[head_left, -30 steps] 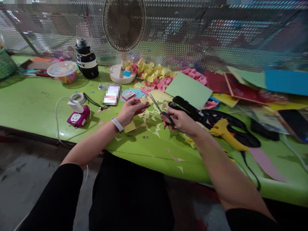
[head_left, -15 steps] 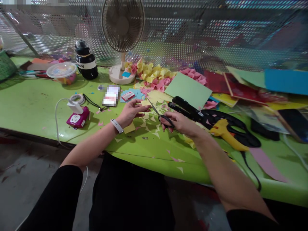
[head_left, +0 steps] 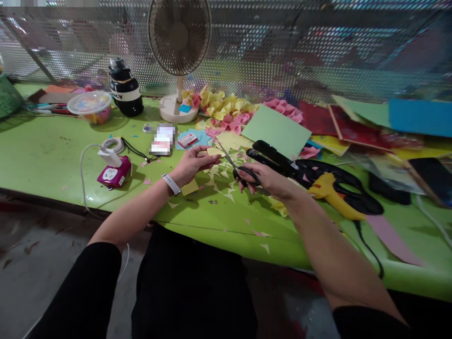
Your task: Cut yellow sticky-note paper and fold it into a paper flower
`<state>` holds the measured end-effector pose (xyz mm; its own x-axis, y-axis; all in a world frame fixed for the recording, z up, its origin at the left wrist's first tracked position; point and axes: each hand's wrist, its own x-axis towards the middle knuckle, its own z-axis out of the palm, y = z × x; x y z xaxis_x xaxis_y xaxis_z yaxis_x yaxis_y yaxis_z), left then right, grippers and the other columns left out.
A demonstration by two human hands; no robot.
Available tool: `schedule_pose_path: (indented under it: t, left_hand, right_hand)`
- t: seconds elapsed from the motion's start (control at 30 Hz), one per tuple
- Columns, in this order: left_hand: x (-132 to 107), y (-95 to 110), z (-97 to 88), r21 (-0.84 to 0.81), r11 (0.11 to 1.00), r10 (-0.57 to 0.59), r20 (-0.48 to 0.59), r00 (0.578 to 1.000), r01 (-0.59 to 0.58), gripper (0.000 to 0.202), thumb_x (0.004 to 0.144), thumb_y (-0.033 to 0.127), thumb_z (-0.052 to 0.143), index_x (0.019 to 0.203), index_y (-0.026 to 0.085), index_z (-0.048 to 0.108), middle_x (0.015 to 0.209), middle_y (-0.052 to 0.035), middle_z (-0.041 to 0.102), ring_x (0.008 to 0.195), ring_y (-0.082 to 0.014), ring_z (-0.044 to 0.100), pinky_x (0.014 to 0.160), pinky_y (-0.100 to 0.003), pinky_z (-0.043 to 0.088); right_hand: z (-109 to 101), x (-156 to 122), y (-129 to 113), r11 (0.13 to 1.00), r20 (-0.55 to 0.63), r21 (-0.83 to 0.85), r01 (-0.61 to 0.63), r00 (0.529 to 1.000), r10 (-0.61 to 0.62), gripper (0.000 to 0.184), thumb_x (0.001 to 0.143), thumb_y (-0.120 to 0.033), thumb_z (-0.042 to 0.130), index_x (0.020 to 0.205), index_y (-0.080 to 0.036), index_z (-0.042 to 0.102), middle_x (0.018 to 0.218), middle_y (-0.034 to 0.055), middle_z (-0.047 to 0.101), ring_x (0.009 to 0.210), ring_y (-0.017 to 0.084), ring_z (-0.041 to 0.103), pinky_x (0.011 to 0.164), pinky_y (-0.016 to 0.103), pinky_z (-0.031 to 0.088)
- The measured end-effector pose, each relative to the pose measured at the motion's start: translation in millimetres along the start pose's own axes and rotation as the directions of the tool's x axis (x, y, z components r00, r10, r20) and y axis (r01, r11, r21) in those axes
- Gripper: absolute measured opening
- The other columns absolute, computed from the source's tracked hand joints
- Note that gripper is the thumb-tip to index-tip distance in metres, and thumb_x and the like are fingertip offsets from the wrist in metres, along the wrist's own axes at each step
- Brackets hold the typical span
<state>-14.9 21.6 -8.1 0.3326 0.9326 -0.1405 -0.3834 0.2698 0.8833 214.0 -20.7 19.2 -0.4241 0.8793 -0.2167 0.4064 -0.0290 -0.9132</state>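
The scissors (head_left: 233,165) nearer yellow paper (head_left: 213,151)

Small yellow paper piece (head_left: 214,151), flat, pinched at its edge by left hand (head_left: 192,165) above the table. Scissors (head_left: 236,165), black handles, slim metal blades slightly parted, tips up-left at the paper, in right hand (head_left: 268,181).

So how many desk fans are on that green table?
1: a beige round-caged desk fan stands at the back of the green table, between the black bottle and the yellow and pink paper pile. No second one shows.
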Motion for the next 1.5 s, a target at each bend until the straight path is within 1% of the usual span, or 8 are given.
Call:
schedule_pose_path:
  t: [0.2,0.4,0.57,0.77,0.93,1.2,1.4,1.5]
  left_hand:
    - [1,-1,-0.8,0.006,1.0,0.002,0.015,1.0,-0.002,0.037,0.075,0.014,0.083,0.102,0.016,0.058,0.085,-0.0022,0.077,0.077,-0.0122,0.074,0.078,-0.026,0.053]
    - [0,-2,0.2,-0.021,1.0,0.001,0.008,1.0,-0.001,0.033,0.078,0.011,0.08,0.1,0.016,0.057,0.081,-0.0009,0.075,0.076,-0.0131,0.075,0.078,-0.027,0.053]
    - [0,-2,1.9,-0.036,0.999,-0.026,-0.034,0.999,0.025,0.032,0.079,0.01,0.078,0.1,0.016,0.055,0.084,-0.002,0.076,0.077,-0.013,0.074,0.079,-0.028,0.053]
    - [-1,1,1.0,-0.006,1.0,-0.031,-0.021,0.999,0.031,0.032,0.076,0.013,0.082,0.094,0.016,0.056,0.091,-0.0036,0.077,0.078,-0.0127,0.074,0.077,-0.027,0.053]
    - [-1,2,-0.5,0.021,0.999,-0.025,0.001,1.0,0.025,0.032,0.074,0.016,0.084,0.089,0.017,0.057,0.09,-0.0033,0.077,0.078,-0.0121,0.073,0.073,-0.025,0.052]
    - [-3,6,0.3,0.127,0.991,-0.024,-0.026,0.999,0.027,0.031,0.074,0.021,0.085,0.085,0.016,0.056,0.091,-0.0029,0.075,0.075,-0.0091,0.071,0.06,-0.019,0.041]
    - [-4,10,-0.3,0.146,0.989,-0.026,-0.038,0.999,0.031,0.032,0.073,0.023,0.086,0.082,0.016,0.056,0.089,-0.0031,0.075,0.072,-0.0091,0.071,0.055,-0.018,0.038]
    - [-3,11,-2.1,0.125,0.991,-0.04,-0.039,0.998,0.044,0.031,0.072,0.021,0.085,0.081,0.016,0.056,0.091,-0.0041,0.076,0.074,-0.0105,0.071,0.056,-0.019,0.041]
  right_hand:
    - [0,-1,2,1.0,0.013,-0.023,-0.012,1.0,0.012,0.046,0.081,-0.066,0.069,0.078,-0.022,0.056,0.069,0.004,0.066,0.049,0.011,0.044,0.046,0.03,0.032]
    - [1,1,6,0.999,-0.012,-0.024,-0.022,1.0,0.022,0.044,0.083,-0.065,0.068,0.077,-0.022,0.056,0.069,0.0037,0.066,0.049,0.012,0.046,0.046,0.031,0.028]
    - [2,3,8,1.0,-0.061,-0.011,-0.025,0.998,0.024,0.048,0.079,-0.067,0.07,0.076,-0.021,0.057,0.065,0.0022,0.066,0.045,0.009,0.043,0.044,0.028,0.026]
    - [1,2,10,0.999,-0.094,0.021,-0.026,0.995,0.028,0.049,0.077,-0.067,0.074,0.078,-0.02,0.059,0.063,0.0023,0.067,0.041,0.007,0.04,0.04,0.026,0.022]
    - [0,1,8,0.998,-0.1,0.037,-0.049,0.994,0.052,0.05,0.074,-0.067,0.077,0.076,-0.02,0.059,0.061,0.0032,0.067,0.039,0.006,0.038,0.037,0.026,0.02]
    - [2,0,0,0.998,-0.167,0.048,-0.041,0.985,0.048,0.054,0.065,-0.067,0.082,0.068,-0.019,0.058,0.054,0.0021,0.064,0.037,0.005,0.036,0.037,0.025,0.021]
    - [0,-1,-3,1.0,-0.208,0.006,0.024,0.978,-0.022,0.057,0.057,-0.069,0.085,0.063,-0.02,0.056,0.052,0.0018,0.061,0.046,0.013,0.054,0.044,0.026,0.037]
    - [-5,0,1,0.999,-0.302,-0.025,0.037,0.952,-0.043,0.057,0.059,-0.071,0.083,0.063,-0.022,0.054,0.052,0.002,0.061,0.047,0.014,0.054,0.045,0.028,0.036]
